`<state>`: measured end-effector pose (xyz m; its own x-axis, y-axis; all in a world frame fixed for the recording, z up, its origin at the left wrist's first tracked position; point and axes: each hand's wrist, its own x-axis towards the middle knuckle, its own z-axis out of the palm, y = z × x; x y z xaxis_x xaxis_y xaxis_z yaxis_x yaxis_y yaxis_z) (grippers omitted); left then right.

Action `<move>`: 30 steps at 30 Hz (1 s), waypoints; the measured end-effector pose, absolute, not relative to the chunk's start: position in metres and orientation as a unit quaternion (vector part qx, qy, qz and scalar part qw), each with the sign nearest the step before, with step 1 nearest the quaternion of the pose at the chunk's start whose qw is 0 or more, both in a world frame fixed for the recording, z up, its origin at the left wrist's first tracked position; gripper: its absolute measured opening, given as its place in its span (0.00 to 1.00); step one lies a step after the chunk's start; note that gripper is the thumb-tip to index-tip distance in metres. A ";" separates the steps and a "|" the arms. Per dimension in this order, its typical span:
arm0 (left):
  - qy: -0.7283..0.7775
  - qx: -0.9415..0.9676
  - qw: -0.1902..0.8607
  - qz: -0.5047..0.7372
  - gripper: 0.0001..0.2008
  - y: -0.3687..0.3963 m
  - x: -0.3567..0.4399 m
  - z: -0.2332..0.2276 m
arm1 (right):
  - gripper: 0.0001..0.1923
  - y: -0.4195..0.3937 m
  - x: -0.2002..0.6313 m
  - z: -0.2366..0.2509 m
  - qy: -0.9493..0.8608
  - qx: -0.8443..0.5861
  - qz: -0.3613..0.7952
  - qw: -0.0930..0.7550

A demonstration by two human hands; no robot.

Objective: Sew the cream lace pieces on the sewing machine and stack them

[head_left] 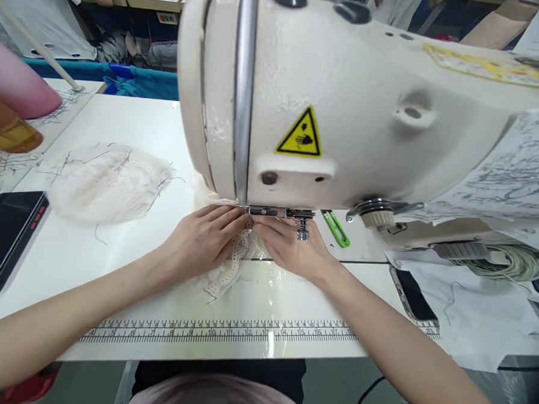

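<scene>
A cream sewing machine (347,97) fills the upper middle of the view, and its head hides the needle area. Beneath it lies a piece of off-white lace fabric (232,266) with a scalloped edge. My left hand (204,235) rests flat on this lace, its fingers stretched toward the presser area. On the other side of the needle area, my right hand (292,242) lies low with its fingers extended, partly behind the machine's metal guide (302,222). Its fingertips are near the lace edge. Another lace piece (110,181) with loose dark threads lies flat to the left.
A black phone (9,239) lies at the left edge, below a pink cone (21,71). Right of my right hand are a green thread snipper (337,229), another phone (413,294) and white cloth (480,315). A printed ruler (226,332) runs along the front edge.
</scene>
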<state>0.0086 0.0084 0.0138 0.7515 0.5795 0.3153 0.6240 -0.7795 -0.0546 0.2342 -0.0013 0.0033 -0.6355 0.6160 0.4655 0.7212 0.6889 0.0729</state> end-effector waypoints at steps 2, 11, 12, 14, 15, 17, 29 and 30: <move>-0.307 -0.935 0.103 -0.143 0.18 0.006 0.008 0.024 | 0.12 -0.001 0.233 0.004 -0.901 -0.357 -0.120 0.216; -0.150 -0.973 0.119 -0.129 0.16 -0.048 -0.047 0.035 | 0.19 0.003 0.232 -0.002 -0.922 -0.320 -0.023 0.218; -0.173 -0.969 0.114 -0.132 0.13 -0.054 -0.050 0.034 | 0.19 0.004 0.232 -0.004 -0.922 -0.317 -0.008 0.222; -0.253 -0.953 0.079 -0.147 0.11 -0.061 -0.050 0.037 | 0.21 0.004 0.233 -0.007 -0.922 -0.308 0.020 0.234; -0.300 -0.940 0.054 -0.154 0.09 -0.061 -0.048 0.042 | 0.21 0.004 0.233 -0.008 -0.922 -0.301 0.031 0.241; -0.369 -0.914 0.027 -0.167 0.07 -0.056 -0.041 0.052 | 0.19 0.004 0.232 -0.008 -0.920 -0.292 0.046 0.256; -0.242 -0.941 0.181 -0.150 0.15 0.006 0.001 0.036 | 0.12 0.000 0.232 -0.005 -0.912 -0.333 0.019 0.239; -0.243 -0.939 0.187 -0.153 0.15 0.006 0.001 0.036 | 0.13 0.000 0.232 -0.006 -0.907 -0.346 0.012 0.240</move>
